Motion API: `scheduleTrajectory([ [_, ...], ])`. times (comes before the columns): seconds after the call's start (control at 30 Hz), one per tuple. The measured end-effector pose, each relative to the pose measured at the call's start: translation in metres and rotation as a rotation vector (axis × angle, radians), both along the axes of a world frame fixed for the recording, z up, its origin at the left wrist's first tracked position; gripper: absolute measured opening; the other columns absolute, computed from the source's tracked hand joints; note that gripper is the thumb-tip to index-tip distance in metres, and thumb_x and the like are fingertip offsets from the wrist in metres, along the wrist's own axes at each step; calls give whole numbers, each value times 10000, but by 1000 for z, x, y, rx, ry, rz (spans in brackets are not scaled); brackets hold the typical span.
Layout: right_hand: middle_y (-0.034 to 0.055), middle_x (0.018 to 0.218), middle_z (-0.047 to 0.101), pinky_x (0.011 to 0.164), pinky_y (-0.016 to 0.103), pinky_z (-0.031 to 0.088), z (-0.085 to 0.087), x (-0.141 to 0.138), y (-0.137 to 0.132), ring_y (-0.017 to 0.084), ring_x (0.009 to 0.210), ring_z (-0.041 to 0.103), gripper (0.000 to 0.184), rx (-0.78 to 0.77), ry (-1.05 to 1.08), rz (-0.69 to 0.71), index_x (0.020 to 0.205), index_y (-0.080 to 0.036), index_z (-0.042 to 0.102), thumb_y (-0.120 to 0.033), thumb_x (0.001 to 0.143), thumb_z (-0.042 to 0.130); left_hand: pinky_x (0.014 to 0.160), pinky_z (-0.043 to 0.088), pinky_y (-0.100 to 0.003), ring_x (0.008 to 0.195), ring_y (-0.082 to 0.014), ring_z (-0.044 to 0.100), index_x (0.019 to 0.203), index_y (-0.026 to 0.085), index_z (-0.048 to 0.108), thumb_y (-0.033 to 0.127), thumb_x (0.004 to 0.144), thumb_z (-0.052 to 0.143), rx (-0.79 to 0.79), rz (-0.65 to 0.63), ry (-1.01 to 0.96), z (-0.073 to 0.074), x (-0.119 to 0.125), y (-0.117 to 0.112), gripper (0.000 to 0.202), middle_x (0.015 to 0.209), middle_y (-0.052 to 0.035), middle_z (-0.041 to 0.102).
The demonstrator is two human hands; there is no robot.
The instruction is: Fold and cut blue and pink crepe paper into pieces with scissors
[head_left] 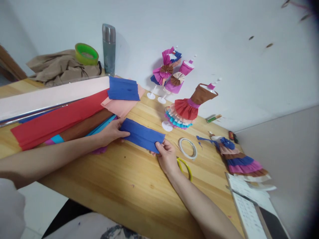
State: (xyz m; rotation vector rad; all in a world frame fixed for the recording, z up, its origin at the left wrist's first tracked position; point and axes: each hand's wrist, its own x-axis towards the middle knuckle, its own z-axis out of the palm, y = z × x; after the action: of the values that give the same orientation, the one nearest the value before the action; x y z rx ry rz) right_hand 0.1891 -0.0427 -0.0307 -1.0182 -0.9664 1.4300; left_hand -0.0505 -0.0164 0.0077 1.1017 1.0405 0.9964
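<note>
A strip of blue crepe paper [143, 134] is stretched between my two hands, just above the wooden table. My left hand [115, 131] pinches its left end between thumb and fingers. At the other end, my right hand [165, 154] grips the lower right corner, thumb on top. Behind the strip lies another folded blue piece [124, 89] on a peach sheet [122, 107]. Long rolls of crepe paper, among them a red one [62, 119] and a pale pink one [54, 94], extend to the left under and beyond my left forearm.
Several small dress forms wear paper dresses by the wall, one with a brown top [203, 96]. White tape [187, 148] and yellow-handled scissors [188, 169] lie near my right hand. A striped paper dress [245, 162] rests at right. Behind stand a bottle [109, 49] and green tape [86, 54].
</note>
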Motion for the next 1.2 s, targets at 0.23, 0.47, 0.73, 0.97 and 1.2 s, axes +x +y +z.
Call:
scheduleTrajectory([
  [0.23,-39,548,641,426,214,431,1,1,-1,106,425,560,354,13,-5,23,775,-189,649,-454,675,861,381,409,-200,488,-96,489,1125,132,676,250,634,821,50,-22,-2,-5,-2,4,526,649,35,582],
  [0.47,-54,546,615,409,205,442,-2,1,-1,96,414,554,351,28,-75,8,805,-183,659,-446,679,856,584,510,-227,716,-153,652,1145,153,681,274,648,834,-41,30,-111,-7,-1,5,534,896,-39,731],
  [0.73,-57,539,620,403,200,452,5,-7,-1,102,404,571,389,-10,-68,-48,787,-191,643,-471,636,866,542,480,-236,631,-143,617,1150,184,702,292,677,824,-21,111,-14,-4,-2,1,501,785,-1,699],
  [0.97,-54,536,607,408,206,418,9,-7,-2,103,414,542,372,-26,-102,-35,783,-194,651,-479,651,849,720,554,-287,725,-178,687,970,176,762,384,666,853,-38,86,-194,-4,-4,1,379,823,-46,751],
  [1.2,-63,579,544,540,225,400,9,-3,2,94,521,458,329,42,-115,-132,696,-206,628,-436,632,854,710,567,-287,694,-177,690,812,182,776,337,599,898,-94,56,-147,-2,-1,-2,291,742,-33,754],
])
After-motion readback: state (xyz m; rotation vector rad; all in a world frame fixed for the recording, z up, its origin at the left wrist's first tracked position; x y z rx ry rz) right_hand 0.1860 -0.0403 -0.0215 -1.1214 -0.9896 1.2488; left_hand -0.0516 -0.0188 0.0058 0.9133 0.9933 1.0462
